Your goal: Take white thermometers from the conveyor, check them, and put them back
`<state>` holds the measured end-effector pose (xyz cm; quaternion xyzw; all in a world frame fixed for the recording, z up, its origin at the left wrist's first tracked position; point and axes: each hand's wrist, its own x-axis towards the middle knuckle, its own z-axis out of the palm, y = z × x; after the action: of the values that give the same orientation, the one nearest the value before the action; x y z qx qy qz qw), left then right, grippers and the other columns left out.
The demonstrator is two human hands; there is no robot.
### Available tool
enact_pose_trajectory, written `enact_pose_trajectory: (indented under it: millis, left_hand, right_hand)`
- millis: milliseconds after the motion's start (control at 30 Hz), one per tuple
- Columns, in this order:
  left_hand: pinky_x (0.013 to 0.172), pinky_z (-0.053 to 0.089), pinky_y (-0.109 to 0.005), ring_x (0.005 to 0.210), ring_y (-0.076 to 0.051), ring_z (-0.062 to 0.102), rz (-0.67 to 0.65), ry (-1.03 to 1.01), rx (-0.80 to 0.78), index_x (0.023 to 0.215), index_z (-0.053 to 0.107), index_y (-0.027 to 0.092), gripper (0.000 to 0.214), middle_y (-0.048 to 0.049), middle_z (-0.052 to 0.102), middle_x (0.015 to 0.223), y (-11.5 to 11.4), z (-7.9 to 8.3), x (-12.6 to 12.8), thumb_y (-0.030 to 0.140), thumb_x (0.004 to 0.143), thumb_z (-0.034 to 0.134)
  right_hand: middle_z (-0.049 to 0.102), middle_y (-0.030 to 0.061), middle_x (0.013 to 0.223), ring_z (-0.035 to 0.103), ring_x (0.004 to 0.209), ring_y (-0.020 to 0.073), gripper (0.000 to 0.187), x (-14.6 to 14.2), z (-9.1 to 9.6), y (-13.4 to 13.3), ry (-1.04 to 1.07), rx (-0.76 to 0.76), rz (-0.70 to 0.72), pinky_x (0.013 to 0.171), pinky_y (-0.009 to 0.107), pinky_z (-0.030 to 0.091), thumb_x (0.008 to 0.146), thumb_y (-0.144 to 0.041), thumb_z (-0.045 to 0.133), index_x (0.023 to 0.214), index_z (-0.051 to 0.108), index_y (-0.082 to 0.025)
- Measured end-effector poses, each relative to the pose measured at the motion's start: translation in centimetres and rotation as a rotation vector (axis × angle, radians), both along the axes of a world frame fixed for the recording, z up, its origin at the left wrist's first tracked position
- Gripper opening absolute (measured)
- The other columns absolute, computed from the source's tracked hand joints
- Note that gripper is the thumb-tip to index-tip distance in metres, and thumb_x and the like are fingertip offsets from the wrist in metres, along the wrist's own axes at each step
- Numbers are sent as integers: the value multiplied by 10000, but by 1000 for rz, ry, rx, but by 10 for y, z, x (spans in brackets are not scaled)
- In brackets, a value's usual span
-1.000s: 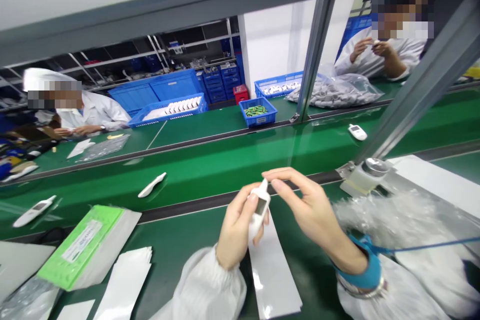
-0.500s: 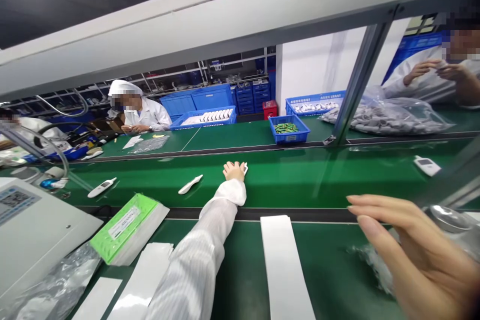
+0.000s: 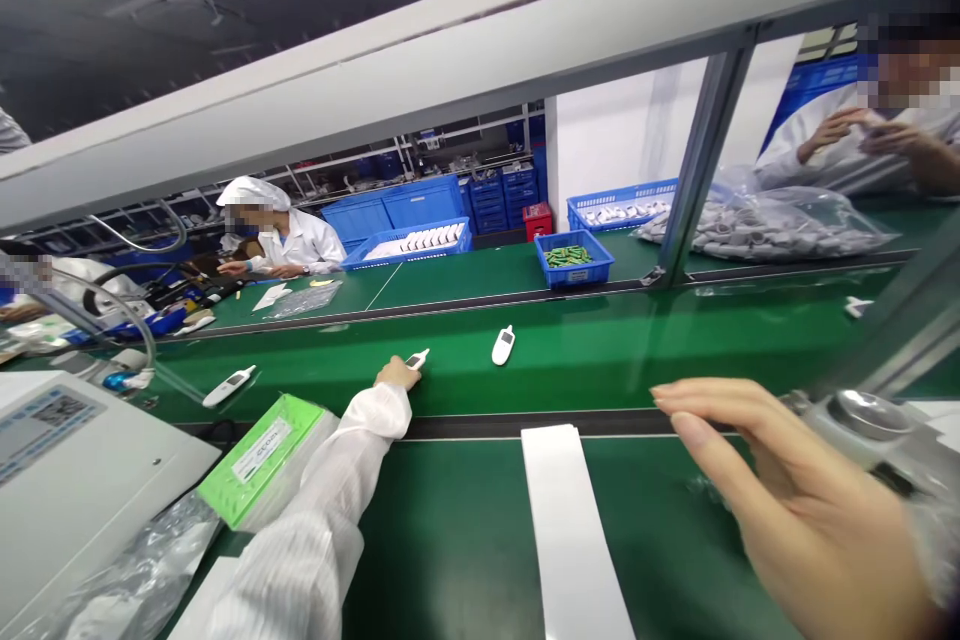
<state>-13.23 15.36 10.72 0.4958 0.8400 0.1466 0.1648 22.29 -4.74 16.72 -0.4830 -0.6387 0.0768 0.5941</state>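
Around you stretches a white-walled factory room, with grey metal shelving (image 3: 465,145) and stacked blue plastic crates (image 3: 487,195) at the back. A long grey metal frame (image 3: 375,85) crosses your view above a green conveyor belt (image 3: 600,360), which runs between two green worktops. Beyond the belt, a co-worker in a white coat and cap (image 3: 285,240) faces a blue basket of white devices (image 3: 409,245), and another co-worker in white (image 3: 840,145) holds something small in both hands beside a clear plastic bag of grey parts (image 3: 765,230). A small blue basket of green parts (image 3: 574,260) stands between them.

On your worktop lie a pale grey machine (image 3: 75,440), a flat green-and-white packet (image 3: 262,460) and a long white strip of sheet material (image 3: 574,540). Your right hand (image 3: 787,510) hovers open above the worktop, fingers extended and lightly together, touching nothing, just beside a round-topped metal fitting (image 3: 870,415). Your left hand (image 3: 396,373) reaches across onto the belt, curled around a small white digital thermometer (image 3: 416,359). A second white thermometer (image 3: 503,345) lies on the belt to its right, and a third (image 3: 229,385) lies to its left.
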Motion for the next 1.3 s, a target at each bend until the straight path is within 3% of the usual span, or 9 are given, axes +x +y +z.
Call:
enact_pose_trajectory:
  millis: [200, 333, 467, 600, 733, 867, 1000, 1167, 1300]
  left_hand:
    - [426, 408, -195, 443, -63, 464, -285, -409, 191, 1025, 546, 151, 267, 72, 534, 647, -45, 11, 93, 303, 860, 691]
    - [390, 333, -184, 410, -32, 365, -461, -667, 327, 929, 444, 210, 379, 108, 448, 653, -102, 22, 162, 348, 770, 759]
    - [418, 401, -193, 489, -59, 420, -605, -1023, 369, 978, 426, 221, 321, 81, 434, 725, -149, 33, 201, 442, 871, 632]
    - [433, 460, -195, 534, -78, 472, -598, -1165, 360, 1081, 432, 216, 310, 49, 507, 779, -170, 38, 215, 399, 898, 601]
    - [433, 454, -187, 505, -78, 471, -548, -1126, 371, 1129, 415, 207, 340, 58, 505, 719, -174, 36, 217, 360, 890, 601]
    - [437, 413, -185, 486, -55, 448, -512, -1055, 374, 1157, 413, 218, 376, 17, 571, 830, -175, 31, 213, 369, 882, 619]
    - [457, 411, -195, 504, -58, 459, -496, -1115, 331, 1189, 426, 221, 416, -3, 581, 878, -177, 29, 213, 366, 866, 645]
    - [597, 486, -215, 624, -80, 526, -494, -1300, 346, 1350, 366, 292, 612, 5, 569, 933, -175, 28, 213, 256, 822, 674]
    - [554, 478, -221, 564, -87, 503, -485, -1352, 312, 1394, 360, 282, 651, 50, 509, 757, -164, 32, 209, 236, 813, 652]
  right_hand:
    - [712, 10, 932, 687, 883, 172, 113, -17, -3, 10, 82, -127, 140, 721, 251, 561, 930, -306, 591, 856, 665, -264]
    - [701, 32, 895, 668, 773, 172, 97, -25, -14, 22, 180, -231, 157, 672, 284, 560, 889, -317, 635, 901, 681, -231]
    - [692, 27, 898, 653, 738, 159, 80, -26, -18, 27, 273, -236, 98, 691, 303, 550, 837, -288, 679, 883, 687, -223]
    - [687, 6, 912, 643, 738, 131, 19, -26, -16, 27, 358, -216, 77, 685, 265, 544, 811, -232, 697, 829, 692, -230]
    - [698, -9, 883, 649, 795, 124, 97, -26, -13, 24, 408, -180, 96, 702, 227, 540, 808, -167, 690, 741, 695, -237]
    - [701, -13, 844, 645, 790, 121, 123, -25, -9, 22, 398, -187, 139, 681, 218, 534, 806, -154, 683, 717, 692, -238]
    - [670, -7, 857, 633, 816, 126, 122, -23, -10, 24, 297, -152, 117, 692, 234, 524, 793, -143, 661, 703, 641, -222]
    - [656, 2, 834, 602, 826, 147, 136, -36, -13, 18, 12, 90, -17, 725, 295, 497, 758, -77, 613, 730, 586, -207]
    - [670, -41, 740, 613, 682, 107, 189, -55, -3, -1, -81, 197, 113, 646, 272, 473, 737, -33, 592, 744, 519, -208]
